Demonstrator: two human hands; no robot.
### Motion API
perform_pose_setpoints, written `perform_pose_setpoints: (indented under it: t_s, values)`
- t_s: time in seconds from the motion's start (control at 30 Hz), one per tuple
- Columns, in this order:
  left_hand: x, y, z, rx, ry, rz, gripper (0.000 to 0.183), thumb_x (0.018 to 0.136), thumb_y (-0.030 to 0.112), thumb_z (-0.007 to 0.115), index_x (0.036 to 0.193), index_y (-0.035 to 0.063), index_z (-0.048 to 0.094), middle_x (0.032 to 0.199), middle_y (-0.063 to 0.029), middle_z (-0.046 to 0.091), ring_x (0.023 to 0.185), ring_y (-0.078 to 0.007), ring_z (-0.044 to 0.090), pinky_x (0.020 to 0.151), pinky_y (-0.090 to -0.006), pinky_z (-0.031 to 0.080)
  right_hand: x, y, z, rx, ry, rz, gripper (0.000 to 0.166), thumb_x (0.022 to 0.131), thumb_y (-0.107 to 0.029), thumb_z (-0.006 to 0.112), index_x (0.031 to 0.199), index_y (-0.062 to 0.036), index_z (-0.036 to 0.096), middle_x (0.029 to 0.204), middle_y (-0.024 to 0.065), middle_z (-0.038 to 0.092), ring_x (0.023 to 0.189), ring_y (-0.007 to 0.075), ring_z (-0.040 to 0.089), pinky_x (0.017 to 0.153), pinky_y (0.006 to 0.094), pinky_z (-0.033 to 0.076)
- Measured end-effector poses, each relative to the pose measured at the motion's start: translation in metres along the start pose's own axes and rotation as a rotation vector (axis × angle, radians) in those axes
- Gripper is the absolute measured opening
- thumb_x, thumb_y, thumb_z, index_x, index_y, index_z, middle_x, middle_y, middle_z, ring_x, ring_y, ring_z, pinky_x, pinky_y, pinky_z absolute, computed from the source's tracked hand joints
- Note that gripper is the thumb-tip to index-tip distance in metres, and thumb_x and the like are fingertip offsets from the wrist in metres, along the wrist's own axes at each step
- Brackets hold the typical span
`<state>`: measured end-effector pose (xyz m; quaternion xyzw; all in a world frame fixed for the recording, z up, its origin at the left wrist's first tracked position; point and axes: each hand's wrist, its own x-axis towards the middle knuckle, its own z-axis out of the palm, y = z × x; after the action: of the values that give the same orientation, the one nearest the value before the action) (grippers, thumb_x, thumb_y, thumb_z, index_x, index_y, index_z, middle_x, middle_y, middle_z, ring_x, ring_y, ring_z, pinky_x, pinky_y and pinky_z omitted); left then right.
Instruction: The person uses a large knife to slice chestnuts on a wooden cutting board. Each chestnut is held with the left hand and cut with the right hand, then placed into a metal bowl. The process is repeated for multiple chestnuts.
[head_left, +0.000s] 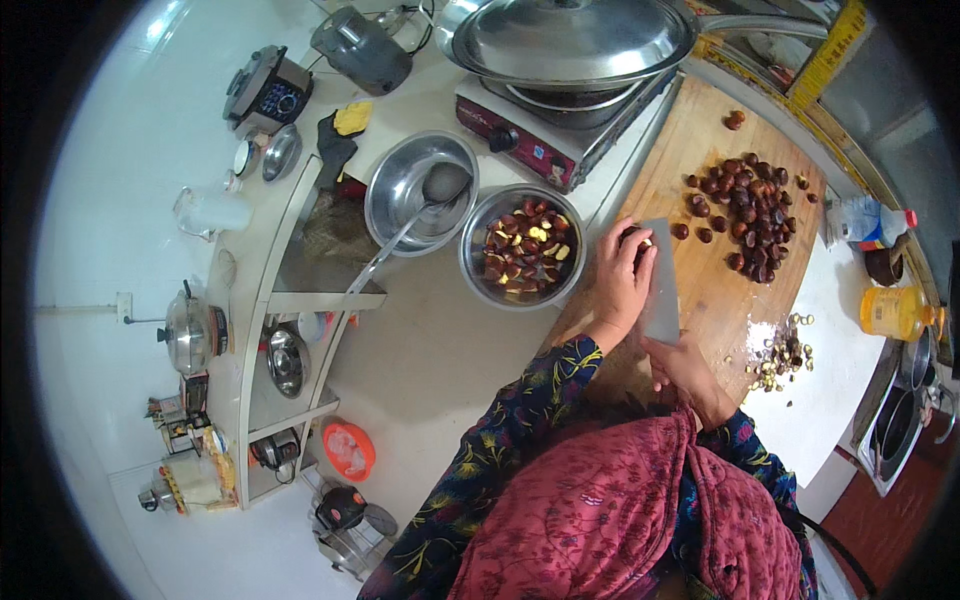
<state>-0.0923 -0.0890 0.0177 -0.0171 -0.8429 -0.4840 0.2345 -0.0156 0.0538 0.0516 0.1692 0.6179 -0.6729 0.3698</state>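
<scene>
My left hand grips a chestnut on the wooden cutting board; the fingers partly hide it. Right beside those fingers stands the broad steel blade of a cleaver. My right hand is closed around its handle, which is mostly hidden. A pile of brown chestnuts lies on the far right of the board. Cut chestnuts with yellow flesh showing fill much of a steel bowl to the left. Small trimmed pieces are heaped near the board's right edge.
A lidded steel wok sits on a gas stove at the back. Another steel bowl holds a ladle. An oil bottle stands at the right. Shelving lines the left side, with an orange basin on the floor.
</scene>
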Motion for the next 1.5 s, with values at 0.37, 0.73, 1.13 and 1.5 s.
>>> perform_pose_setpoints:
  t_s: [0.37,0.73,1.13,1.5]
  values:
    - [0.019,-0.042,-0.065,0.14,0.254,-0.035,0.024,0.093,0.011,0.063,0.115,0.0028,0.064,0.13,-0.0167,0.054,0.116,-0.0335,0.054,0.096,-0.0392,0.047,0.021,-0.034,0.041,-0.265,-0.09,-0.095,0.021,0.094,-0.015,0.065,0.081,0.0014,0.064,0.055,-0.0001,0.05,0.042,0.0111,0.048,0.039,0.0277,0.041]
    - [-0.021,-0.096,-0.173,0.438,0.592,-0.371,0.041,0.096,0.02,0.06,0.131,-0.0019,0.054,0.133,-0.0199,0.054,0.123,-0.034,0.05,0.104,-0.0443,0.038,-0.025,-0.002,-0.036,-0.216,0.196,-0.145,0.023,0.093,-0.016,0.064,0.075,-0.0016,0.06,0.055,-0.0015,0.048,0.041,0.0114,0.047,0.039,0.0287,0.04]
    - [0.051,-0.201,-0.234,-0.6,0.5,-0.887,0.069,0.095,0.05,0.06,0.143,0.0034,0.041,0.139,-0.0181,0.049,0.128,-0.0298,0.048,0.103,-0.0461,0.039,-0.106,0.086,-0.098,0.002,0.561,-0.076,0.022,0.092,-0.013,0.062,0.073,-0.0032,0.055,0.055,-0.0002,0.048,0.041,0.0101,0.046,0.037,0.0293,0.04]
    - [0.05,-0.014,-0.06,-0.09,-0.177,0.087,0.035,0.092,0.013,0.064,0.125,0.0012,0.059,0.122,-0.0173,0.059,0.115,-0.0305,0.056,0.1,-0.0393,0.043,-0.129,0.123,-0.049,-0.172,0.89,-0.04,0.016,0.09,-0.013,0.062,0.086,0.0022,0.061,0.057,0.0018,0.053,0.044,0.0102,0.051,0.038,0.0286,0.042]
